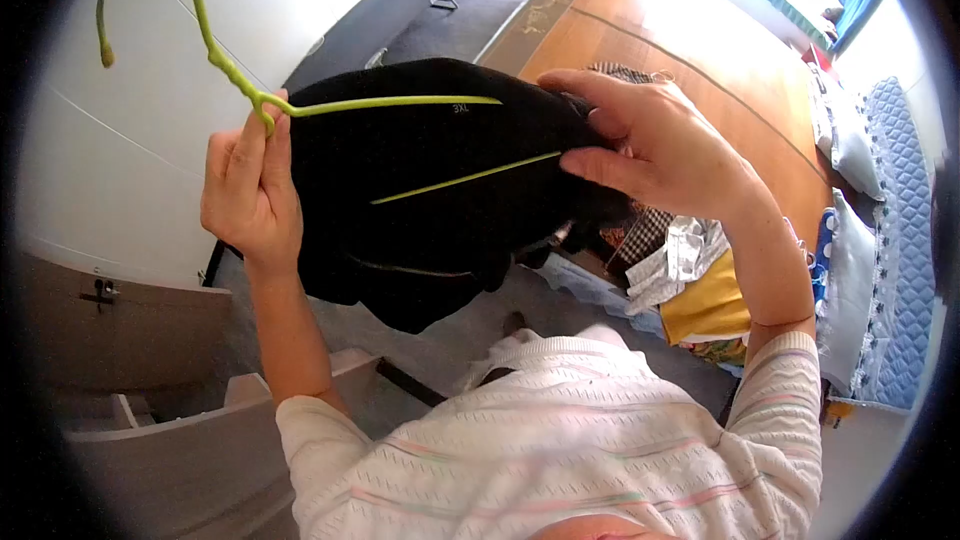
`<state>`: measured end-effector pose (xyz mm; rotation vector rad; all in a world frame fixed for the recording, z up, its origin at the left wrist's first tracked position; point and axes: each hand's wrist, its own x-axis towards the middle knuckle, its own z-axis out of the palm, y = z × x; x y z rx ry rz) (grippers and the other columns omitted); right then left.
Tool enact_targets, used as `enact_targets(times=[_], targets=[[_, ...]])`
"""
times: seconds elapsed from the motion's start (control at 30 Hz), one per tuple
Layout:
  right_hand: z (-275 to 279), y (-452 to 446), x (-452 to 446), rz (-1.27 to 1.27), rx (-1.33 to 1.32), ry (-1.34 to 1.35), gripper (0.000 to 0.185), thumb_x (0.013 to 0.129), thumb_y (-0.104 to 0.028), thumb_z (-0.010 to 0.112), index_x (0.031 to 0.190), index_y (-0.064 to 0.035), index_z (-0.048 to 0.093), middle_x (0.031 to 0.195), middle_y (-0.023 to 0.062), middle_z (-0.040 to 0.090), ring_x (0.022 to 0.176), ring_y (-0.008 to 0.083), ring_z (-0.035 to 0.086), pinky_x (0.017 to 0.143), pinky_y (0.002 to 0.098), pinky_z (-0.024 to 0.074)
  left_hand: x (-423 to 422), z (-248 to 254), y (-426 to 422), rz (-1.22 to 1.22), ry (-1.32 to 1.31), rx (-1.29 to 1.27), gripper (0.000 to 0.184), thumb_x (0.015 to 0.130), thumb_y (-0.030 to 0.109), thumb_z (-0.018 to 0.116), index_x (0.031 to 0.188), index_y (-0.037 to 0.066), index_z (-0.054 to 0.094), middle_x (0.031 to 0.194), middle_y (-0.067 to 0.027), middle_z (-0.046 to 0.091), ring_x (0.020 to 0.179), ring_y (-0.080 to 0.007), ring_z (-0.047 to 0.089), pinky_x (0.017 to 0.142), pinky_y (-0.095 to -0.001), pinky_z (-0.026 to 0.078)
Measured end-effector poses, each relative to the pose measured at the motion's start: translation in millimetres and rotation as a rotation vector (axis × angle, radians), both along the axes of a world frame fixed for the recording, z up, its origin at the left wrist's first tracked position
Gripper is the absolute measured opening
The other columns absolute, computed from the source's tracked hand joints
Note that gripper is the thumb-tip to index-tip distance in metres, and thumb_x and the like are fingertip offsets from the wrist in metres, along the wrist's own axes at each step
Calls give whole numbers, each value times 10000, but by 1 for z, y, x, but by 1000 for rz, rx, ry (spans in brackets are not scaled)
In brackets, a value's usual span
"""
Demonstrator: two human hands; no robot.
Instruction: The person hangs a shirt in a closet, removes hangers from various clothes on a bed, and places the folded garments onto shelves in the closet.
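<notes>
Lime-green and slender, the hanger (400, 103) is held up in front of the person's chest, its hook rising above the left hand (255, 190). That hand's grip is closed, thumb and fingers pinching the neck just below the twist. A black garment (430, 145) hangs around the hanger, with stretches of green showing against the dark cloth. The right hand (670, 145) grasps the garment's far side, its grip partly spread, thumb on the near face and fingers over the upper edge. Small pale lettering (474, 109) sits just beneath the upper green bar; it looks turned over and seems to read 3XL, though it is too small to be sure. Beyond the right forearm, a yellow cloth (705, 302), a grey-white cloth (655, 280) and a dark checked cloth (643, 240) lie piled near the edge of a broad brown surface (690, 60).
</notes>
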<state>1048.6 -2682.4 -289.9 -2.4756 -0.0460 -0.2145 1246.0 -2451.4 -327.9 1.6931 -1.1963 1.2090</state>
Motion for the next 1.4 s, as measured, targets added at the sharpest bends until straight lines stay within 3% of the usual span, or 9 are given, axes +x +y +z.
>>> enact_targets(times=[0.1,0.17,0.33,0.47,0.9,1.07,1.1,1.27,1.4], targets=[[-18,23,17,-44,150,-205,356,719,-150,625,1016,15,520,684,197,572,682,352,580,606,385,456,-4,-4,-12,-51,28,-39,206,790,43,620,995,51,645,639,10,538,537,-49,388,441,-193,315],[-26,34,33,-66,280,-245,282,715,-166,623,913,26,567,694,215,570,699,366,578,621,393,468,-5,-9,-14,-22,47,-22,205,792,53,621,995,55,644,635,14,535,534,-46,384,440,-196,318],[-8,46,50,-14,-191,-270,212,725,-171,602,811,21,623,749,208,601,723,325,611,618,369,493,4,-11,-1,-10,20,11,185,798,61,617,980,42,646,685,-5,574,560,-51,418,460,-193,344],[33,48,50,12,-577,233,242,731,-180,566,851,14,649,795,161,634,746,272,634,652,354,509,16,-10,1,-182,-61,35,194,787,70,619,979,57,639,807,-23,650,552,-20,444,432,-162,346],[-2,-38,67,-290,253,-270,325,755,-265,526,808,37,634,730,155,620,685,220,605,651,310,479,99,42,-139,-29,-175,188,176,813,171,607,982,134,636,984,-36,641,875,-115,608,735,-252,497],[-65,-152,14,-523,630,-301,243,800,-168,515,949,-13,628,834,74,615,755,136,555,672,260,433,39,-34,-285,-254,341,330,325,726,93,625,1039,31,563,938,-97,582,807,-220,561,729,-321,470],[-103,-194,19,-417,163,-603,275,801,-251,565,895,-4,642,670,84,624,564,174,594,537,265,468,44,-64,-306,-259,150,359,288,760,93,593,1036,17,556,824,-95,578,697,-219,564,632,-288,478],[-226,-342,-60,-982,476,-90,325,795,-284,579,900,19,633,667,40,592,616,112,536,581,271,425,20,-240,-349,-386,582,649,282,717,181,628,983,94,601,930,-118,581,908,-298,542,779,-369,445],[-394,-466,-153,-1095,-256,243,429,761,-379,569,856,36,621,781,231,611,743,319,602,681,376,438,-33,-379,-294,-265,1046,1019,252,711,179,619,952,103,614,881,-118,574,871,-298,547,756,-388,449]])
